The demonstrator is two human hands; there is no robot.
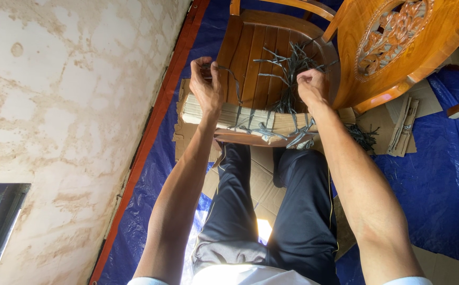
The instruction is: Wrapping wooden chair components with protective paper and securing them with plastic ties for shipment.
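A flat bundle of cardboard strips (250, 117) lies across my knees against the front edge of a wooden chair seat (250, 58). Grey cord (287, 68) lies tangled on the seat and runs over the bundle. My left hand (206, 84) is raised above the bundle's left end, fingers closed on a strand of the cord. My right hand (311, 87) is fisted over the bundle's right part, gripping another length of the same cord. The strand stretches between both hands.
The carved wooden chair back (398, 42) stands to the right. Blue tarpaulin (429, 174) covers the floor, with cardboard pieces (403, 126) scattered on it. A stained plaster wall (60, 116) runs along the left. My legs in dark trousers (271, 211) are below.
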